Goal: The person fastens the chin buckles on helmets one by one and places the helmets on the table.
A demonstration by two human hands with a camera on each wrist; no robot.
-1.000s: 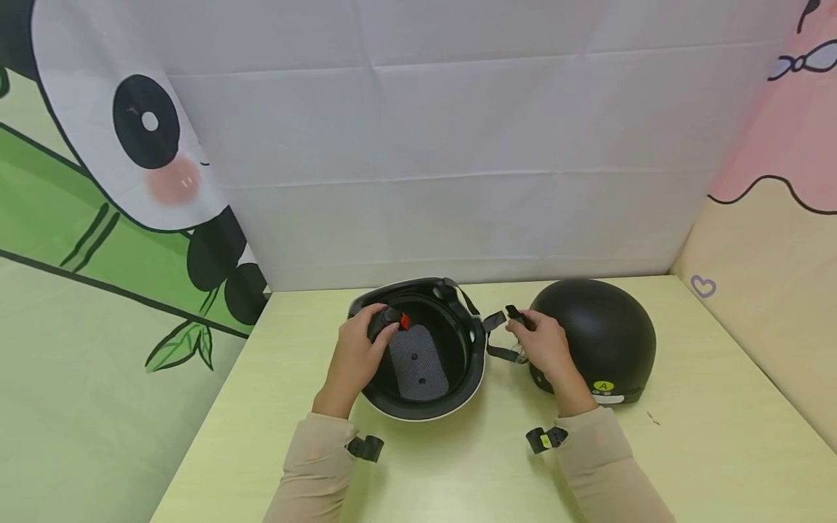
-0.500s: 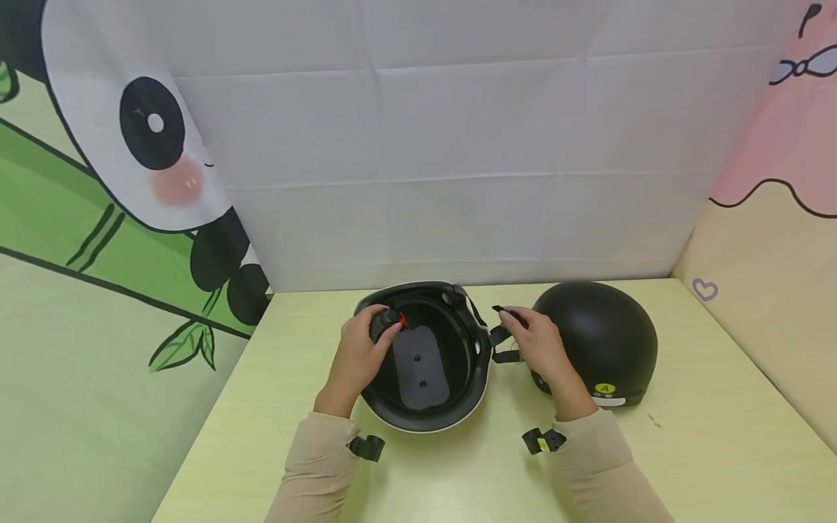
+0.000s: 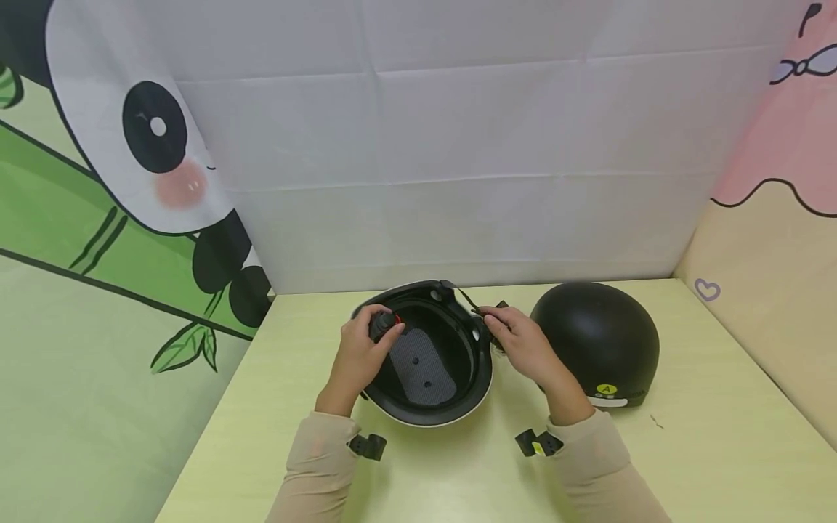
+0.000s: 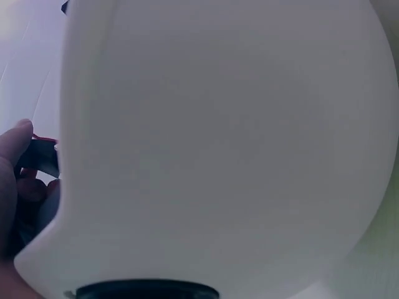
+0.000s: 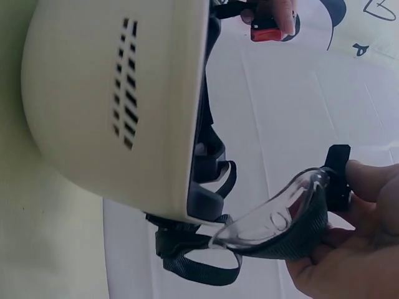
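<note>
A white helmet (image 5: 118, 81) lies upside down on the table, its black lining and grey pad (image 3: 421, 367) facing up in the head view. At the helmet's left rim my left hand (image 3: 358, 352) grips a black strap buckle (image 3: 381, 325) with a red part. Across the opening, my right hand (image 3: 523, 345) pinches the black clip (image 5: 338, 177) of the opposite strap, just off the right rim. A clear plastic piece (image 5: 274, 215) lies along that strap (image 5: 299, 230). The buckle and the clip are apart. In the left wrist view the white shell hides most of the left hand.
Right of the white helmet, a matte black helmet (image 3: 595, 338) with a yellow "A" sticker sits dome up, partly behind my right hand. Beyond the pale table (image 3: 451, 479) rises a white backdrop (image 3: 458, 145), with printed panels on both sides.
My right hand has moved left with the strap clip, up to the white helmet's rim. The left hand keeps its grip on the buckle in nearly the same place.
</note>
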